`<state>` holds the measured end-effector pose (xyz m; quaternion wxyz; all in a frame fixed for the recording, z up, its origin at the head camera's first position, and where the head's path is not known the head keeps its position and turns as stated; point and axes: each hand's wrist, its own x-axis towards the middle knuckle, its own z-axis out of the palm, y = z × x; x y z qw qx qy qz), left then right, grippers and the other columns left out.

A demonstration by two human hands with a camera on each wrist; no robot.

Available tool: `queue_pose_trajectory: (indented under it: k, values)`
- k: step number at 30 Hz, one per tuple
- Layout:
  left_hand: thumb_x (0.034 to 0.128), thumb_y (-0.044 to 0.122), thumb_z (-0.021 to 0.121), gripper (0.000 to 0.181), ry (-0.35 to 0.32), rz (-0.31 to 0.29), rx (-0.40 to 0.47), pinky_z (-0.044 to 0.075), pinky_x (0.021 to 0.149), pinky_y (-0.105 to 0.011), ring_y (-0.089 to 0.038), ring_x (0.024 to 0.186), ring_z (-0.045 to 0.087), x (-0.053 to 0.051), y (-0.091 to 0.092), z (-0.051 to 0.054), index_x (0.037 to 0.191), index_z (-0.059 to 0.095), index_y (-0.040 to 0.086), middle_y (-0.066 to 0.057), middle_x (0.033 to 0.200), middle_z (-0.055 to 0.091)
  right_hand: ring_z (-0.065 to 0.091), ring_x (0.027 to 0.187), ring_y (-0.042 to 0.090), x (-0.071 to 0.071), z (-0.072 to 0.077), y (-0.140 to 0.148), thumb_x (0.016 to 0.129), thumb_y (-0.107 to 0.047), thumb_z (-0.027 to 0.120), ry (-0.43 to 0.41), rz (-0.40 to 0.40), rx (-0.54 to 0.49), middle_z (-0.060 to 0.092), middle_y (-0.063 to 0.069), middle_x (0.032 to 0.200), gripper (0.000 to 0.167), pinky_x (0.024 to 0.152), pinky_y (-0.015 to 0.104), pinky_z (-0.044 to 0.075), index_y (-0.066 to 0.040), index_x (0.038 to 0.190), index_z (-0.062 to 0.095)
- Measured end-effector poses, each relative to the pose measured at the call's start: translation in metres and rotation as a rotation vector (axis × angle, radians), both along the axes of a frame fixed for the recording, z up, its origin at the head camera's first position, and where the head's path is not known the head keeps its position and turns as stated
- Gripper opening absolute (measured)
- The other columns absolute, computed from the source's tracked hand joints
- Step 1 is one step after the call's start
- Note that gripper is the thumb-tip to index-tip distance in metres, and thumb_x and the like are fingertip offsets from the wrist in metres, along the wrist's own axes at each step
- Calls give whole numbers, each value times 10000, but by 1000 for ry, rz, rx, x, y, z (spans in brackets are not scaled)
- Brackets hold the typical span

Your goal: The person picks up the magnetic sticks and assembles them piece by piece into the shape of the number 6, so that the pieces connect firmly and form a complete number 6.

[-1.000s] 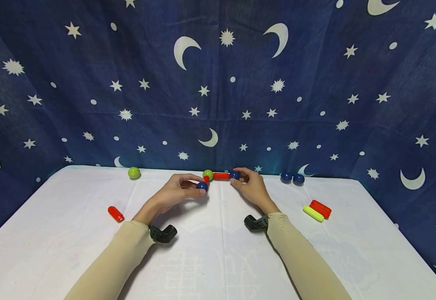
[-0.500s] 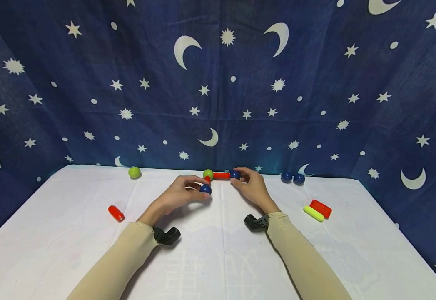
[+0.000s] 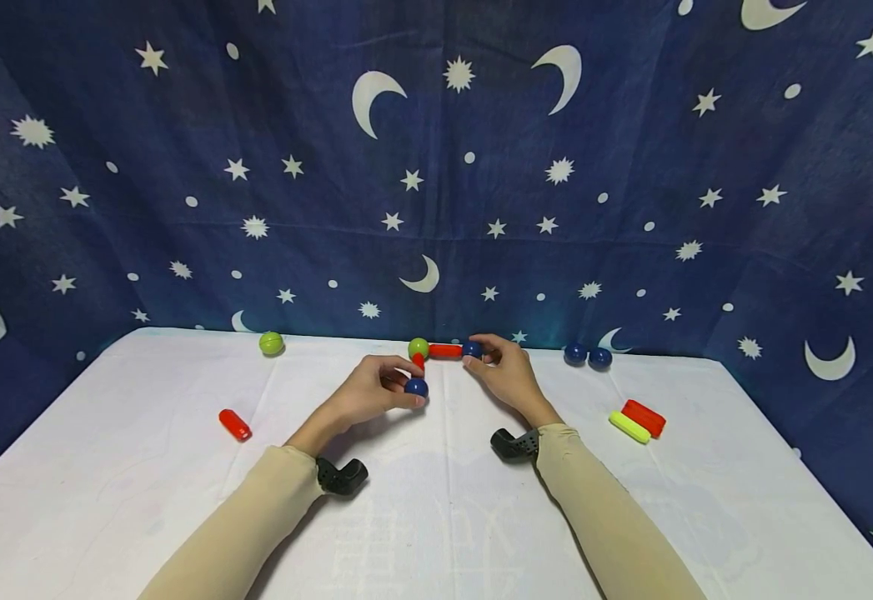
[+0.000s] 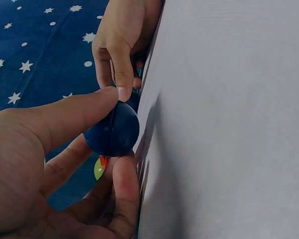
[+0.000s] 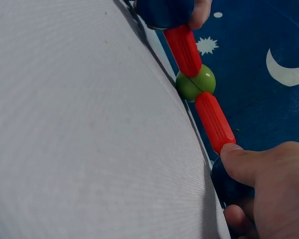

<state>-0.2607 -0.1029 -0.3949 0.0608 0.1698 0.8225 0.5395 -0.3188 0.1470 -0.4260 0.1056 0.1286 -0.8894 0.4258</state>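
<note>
Left hand (image 3: 373,389) pinches near blue ball (image 3: 416,388); since the first frame this ball has swung rightward and nearer, its red rod (image 5: 183,51) still meeting the green ball (image 3: 418,349) by the far edge of the table (image 3: 436,517). Right hand (image 3: 509,375), unmoved, pinches far blue ball (image 3: 471,350), seemingly joined to second red rod (image 5: 214,121).

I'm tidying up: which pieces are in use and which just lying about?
Seemingly in use:
two held blue balls
green ball between
its two red rods

Lying about:
left green ball
left red rod
two loose blue balls
yellow rod
red piece beside it
</note>
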Motion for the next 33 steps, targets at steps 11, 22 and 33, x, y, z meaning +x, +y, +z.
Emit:
queue_pose_trajectory:
  k: [11,22,33]
  values:
    - [779,53,862,353,21,-12,-29,488,744,-283,-158,793,589,0,0,-2,1102,731,-6,-73,887,663,557,868,218,-2,-2,0,923,-196,765,-6,-7,13,630,77,970,395,763,346,439,-94,1295,683]
    - [787,45,857,351,12,-26,-24,483,742,-275,-164,793,589,-1,-2,-1,1105,723,-21,-98,901,671,558,877,222,-1,-1,1,927,-191,760,-18,-7,5,628,82,995,398,770,349,444,-98,1305,678]
    - [802,64,853,381,-14,-32,-28,501,780,-291,-183,821,615,-1,-8,6,1150,719,-15,-101,949,690,563,887,230,-1,0,0,924,-194,764,-26,-5,-6,637,90,1019,397,780,351,451,-103,1301,682]
